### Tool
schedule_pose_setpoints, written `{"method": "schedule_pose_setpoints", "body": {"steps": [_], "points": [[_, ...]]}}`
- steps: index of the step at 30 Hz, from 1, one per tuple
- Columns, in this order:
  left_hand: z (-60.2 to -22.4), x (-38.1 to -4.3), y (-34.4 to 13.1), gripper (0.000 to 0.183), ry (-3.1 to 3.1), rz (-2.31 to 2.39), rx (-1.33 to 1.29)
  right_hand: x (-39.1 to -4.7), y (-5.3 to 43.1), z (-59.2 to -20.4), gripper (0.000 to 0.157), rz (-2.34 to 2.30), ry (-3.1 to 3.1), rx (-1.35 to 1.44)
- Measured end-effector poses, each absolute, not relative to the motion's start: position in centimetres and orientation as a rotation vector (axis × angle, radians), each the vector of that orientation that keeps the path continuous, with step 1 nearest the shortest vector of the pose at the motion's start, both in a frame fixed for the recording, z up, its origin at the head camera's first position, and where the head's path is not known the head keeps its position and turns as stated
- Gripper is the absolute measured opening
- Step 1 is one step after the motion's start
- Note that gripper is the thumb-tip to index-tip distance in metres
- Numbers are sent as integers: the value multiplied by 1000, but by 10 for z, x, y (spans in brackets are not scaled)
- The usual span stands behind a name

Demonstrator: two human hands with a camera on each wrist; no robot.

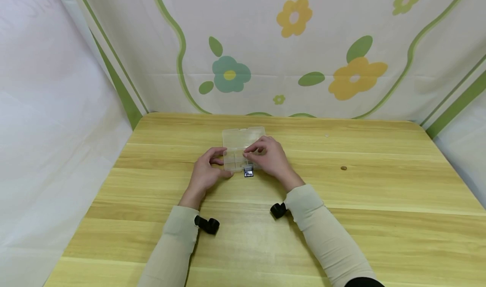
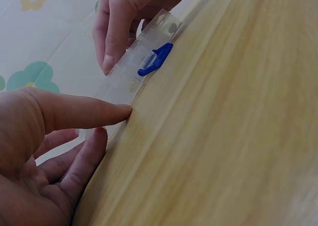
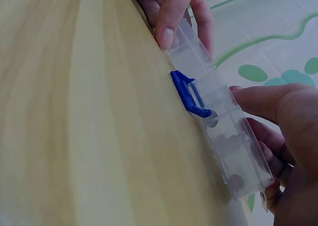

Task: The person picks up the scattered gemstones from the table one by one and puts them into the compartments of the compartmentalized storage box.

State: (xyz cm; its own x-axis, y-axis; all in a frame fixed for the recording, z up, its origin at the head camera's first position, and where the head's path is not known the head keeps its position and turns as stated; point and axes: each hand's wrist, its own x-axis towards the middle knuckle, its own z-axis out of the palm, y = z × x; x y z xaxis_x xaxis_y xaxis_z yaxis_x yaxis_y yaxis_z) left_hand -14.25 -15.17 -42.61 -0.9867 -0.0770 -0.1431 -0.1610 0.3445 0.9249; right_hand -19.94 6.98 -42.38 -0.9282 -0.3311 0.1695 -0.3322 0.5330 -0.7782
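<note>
Clear box: the clear box (image 1: 229,160) is lying on the surface (image 1: 243,245), near its far edge and somewhat closer to the far left corner than to the far right one
Long axis: running left to right, roughly along the far edge
Lid: the lid (image 1: 237,138) is opening toward the far edge
Compartments: they are lying just below the right hand's fingertips, so the line from fingers to box is pointing down
Right hand: the right hand (image 1: 272,156) is hanging over the box, thumb and forefinger nearly meeting (whether they are pinching something small, I cannot tell)
Left hand: the left hand (image 1: 205,171) is gripping the box's left end, thumb at the near corner, other fingers bending behind, parted by the plastic between
Nearer hand: both are working at the box, the left one plainly touching it
Blue clasp: the blue clasp (image 3: 185,93) is sitting on the side away from the far edge, between the hands
Brown piece: the brown piece (image 1: 343,168) is lying well apart, toward the far right corner
Writing: no brand or label is showing legibly on box or clasp
</note>
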Motion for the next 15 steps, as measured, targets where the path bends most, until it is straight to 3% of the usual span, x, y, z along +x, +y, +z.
{"method": "schedule_pose_setpoints", "body": {"steps": [15], "points": [[-428,-143,-152,78,2518,1741,-240,-199,77,-419,7,1490,-2687,431]]}}
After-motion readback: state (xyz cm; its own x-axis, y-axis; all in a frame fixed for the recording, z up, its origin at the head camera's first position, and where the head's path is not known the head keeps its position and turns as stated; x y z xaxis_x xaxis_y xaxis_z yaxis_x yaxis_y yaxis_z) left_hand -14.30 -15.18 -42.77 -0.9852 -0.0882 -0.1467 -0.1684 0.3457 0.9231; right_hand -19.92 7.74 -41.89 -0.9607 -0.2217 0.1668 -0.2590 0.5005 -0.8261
